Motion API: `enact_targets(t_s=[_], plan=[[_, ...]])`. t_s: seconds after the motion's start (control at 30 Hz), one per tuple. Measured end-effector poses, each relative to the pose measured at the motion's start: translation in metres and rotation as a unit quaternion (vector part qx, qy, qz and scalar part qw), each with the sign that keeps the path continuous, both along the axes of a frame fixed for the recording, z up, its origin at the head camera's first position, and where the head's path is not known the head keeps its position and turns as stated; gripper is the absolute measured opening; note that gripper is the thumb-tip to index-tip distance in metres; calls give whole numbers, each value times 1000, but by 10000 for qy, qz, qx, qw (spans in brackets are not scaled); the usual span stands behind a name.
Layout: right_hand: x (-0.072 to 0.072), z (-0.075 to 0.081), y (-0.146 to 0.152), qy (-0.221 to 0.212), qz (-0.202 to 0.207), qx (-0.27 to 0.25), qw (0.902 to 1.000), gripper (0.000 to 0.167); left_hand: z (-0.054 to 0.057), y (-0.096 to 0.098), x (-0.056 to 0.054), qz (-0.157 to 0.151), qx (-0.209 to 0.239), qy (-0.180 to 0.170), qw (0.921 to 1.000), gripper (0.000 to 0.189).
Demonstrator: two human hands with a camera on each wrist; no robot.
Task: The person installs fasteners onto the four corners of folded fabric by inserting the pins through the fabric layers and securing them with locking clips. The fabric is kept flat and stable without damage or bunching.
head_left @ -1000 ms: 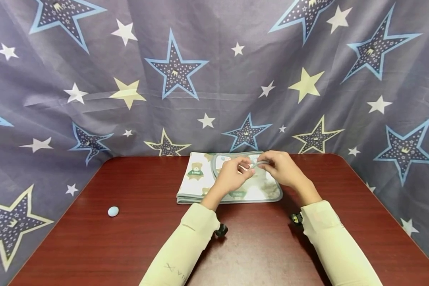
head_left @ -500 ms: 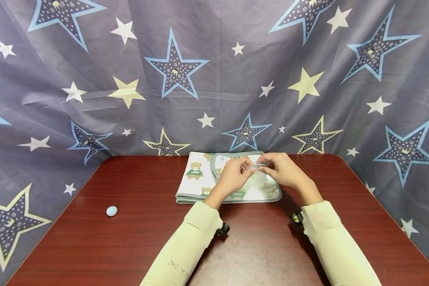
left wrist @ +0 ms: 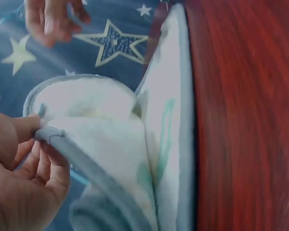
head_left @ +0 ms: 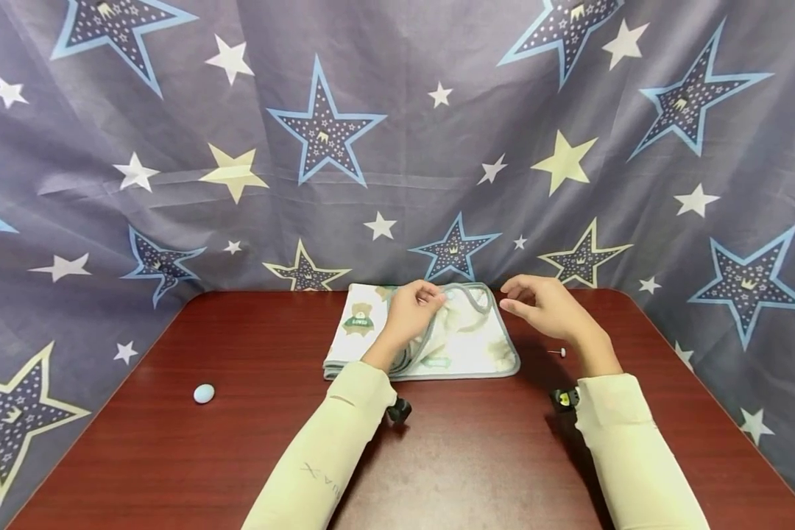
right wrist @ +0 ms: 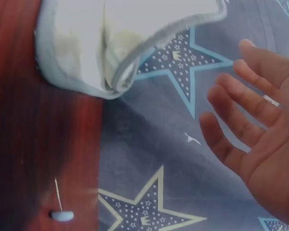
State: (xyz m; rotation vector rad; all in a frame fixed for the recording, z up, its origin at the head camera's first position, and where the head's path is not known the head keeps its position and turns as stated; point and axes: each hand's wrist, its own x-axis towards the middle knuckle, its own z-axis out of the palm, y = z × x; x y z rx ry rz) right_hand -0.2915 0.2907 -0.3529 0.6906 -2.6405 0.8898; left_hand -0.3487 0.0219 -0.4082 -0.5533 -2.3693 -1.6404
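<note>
A folded white cloth [head_left: 470, 347] with printed bears and grey-green edging lies near the back of the table. My left hand [head_left: 407, 313] pinches its bound edge between thumb and fingers. In the left wrist view, the trimmed flap [left wrist: 94, 137] rises to those fingertips and curves over the layers below. My right hand [head_left: 550, 313] hovers just off the cloth's right side. Seen from the right wrist, its fingers [right wrist: 238, 98] are spread and loosely bent with nothing in them.
Right of the cloth, beside my right forearm, lies a small white-headed pin-like piece [head_left: 562, 352] with a thin stem. A pale blue egg-shaped object [head_left: 204, 394] sits on the left of the red-brown table [head_left: 271, 442]. Behind hangs a star-patterned curtain [head_left: 397, 147].
My right hand has let go of the edging and moved right. My left hand has shifted left, pulling the flap's edge along. The white-headed piece now shows beside the right forearm.
</note>
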Motion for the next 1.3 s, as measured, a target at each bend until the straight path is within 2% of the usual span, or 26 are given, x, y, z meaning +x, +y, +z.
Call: enact_targets(t_s=[0.13, 0.23, 0.33, 0.43, 0.5, 0.57, 0.7, 0.87, 1.03, 1.3], plan=[[0, 2, 9, -176, -89, 177, 9996, 19, -5, -13, -10, 312, 416, -590, 9969, 13], [-1, 3, 14, -266, -59, 477, 9985, 20, -9, -23, -17, 445, 796, -1116, 9896, 14], [-2, 3, 19, -348, 49, 861, 9957, 20, -12, -31, -22, 483, 1398, -1704, 9742, 15], [-2, 1, 26, -483, 146, 1208, 9914, 17, -16, -38, -26, 515, 2051, -2273, 9506, 15], [-1, -1, 31, -581, 176, 1391, 9884, 15, -18, -41, -28, 570, 2291, -2548, 9377, 15], [-1, -4, 35, -683, 228, 1536, 9855, 14, -20, -44, -30, 639, 2482, -2733, 9272, 14], [0, -10, 46, -725, 385, 1867, 9790, 11, -22, -49, -32, 925, 2771, -2799, 9145, 10], [5, -20, 62, -649, 463, 2306, 9698, 22, -24, -55, -33, 1096, 2984, -3016, 8989, 9], [11, -29, 73, -564, 586, 2515, 9644, 31, -28, -61, -34, 1058, 2927, -3321, 8904, 12], [15, -42, 83, -475, 547, 2807, 9571, 35, -26, -64, -33, 818, 2791, -3450, 8924, 14]])
